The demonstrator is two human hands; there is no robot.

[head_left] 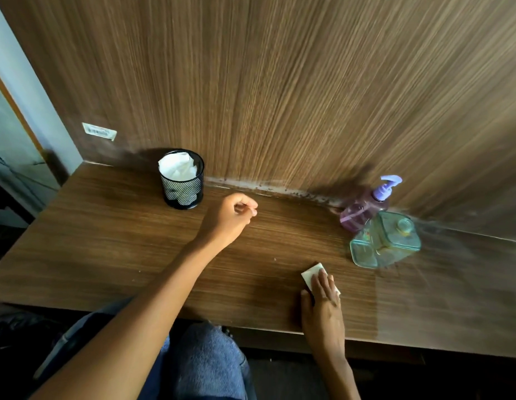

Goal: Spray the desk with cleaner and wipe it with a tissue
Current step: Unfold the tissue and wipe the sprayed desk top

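Head view shows your right hand (323, 298) pressed flat, fingers extended, on a folded white tissue (311, 274) near the front edge of the wooden desk (106, 249). You are not pinching it; the palm pins it down, which suits wiping, since flat pressure keeps the pad in full contact with the surface. Your left hand (230, 217) rests farther back as a loose fist, clenched on nothing I can see, probably bracing you. The purple spray bottle (363, 209) stands at the back right against the wood panel (280, 82), touching or just beside a clear green glass container (386, 241), parked clear of the wiping area. A black mesh cup (181, 180) stuffed with white tissue sits back left. Spraying looks done; wiping appears underway.
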